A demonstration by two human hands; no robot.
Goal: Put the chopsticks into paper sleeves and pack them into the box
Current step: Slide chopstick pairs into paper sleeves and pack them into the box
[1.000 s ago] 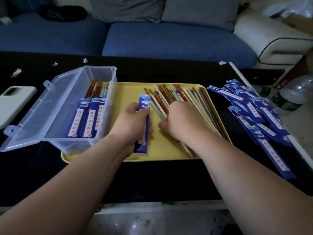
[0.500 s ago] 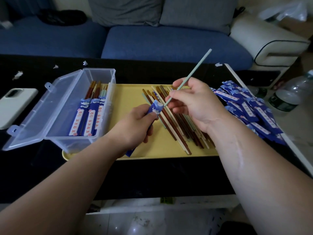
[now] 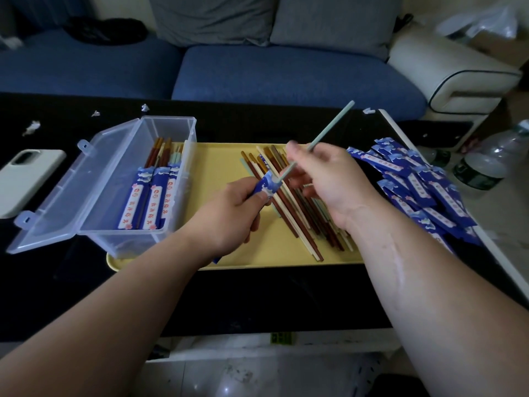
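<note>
Head view: a blue sofa [image 3: 286,73] spans the background behind a black desk [image 3: 257,299]. A yellow tray [image 3: 220,159] lies on the desk. A clear box [image 3: 120,167] stands at the tray's left end, its lid folded open to the left, with three sleeved chopstick sets [image 3: 154,199] lying along its floor. A heap of blue paper sleeves [image 3: 423,190] lies on the desk just right of the tray. Loose chopsticks [image 3: 303,216] in brown, cream and green lie fanned across the tray's right half. Both forearms enter from the lower corners and meet above the tray. The left hand [image 3: 229,216] is curled, its fingers [image 3: 254,196] gripping one blue sleeve [image 3: 267,186] with the open mouth turned up and to the right. The right hand [image 3: 329,179], palm toward the left, pinches a pale green chopstick [image 3: 329,124] between thumb and fingers. The chopstick is tilted, upper end away to the right, lower tip at the sleeve's mouth; whether it has entered cannot be told. A white phone [image 3: 25,179] lies at the desk's left edge.
</note>
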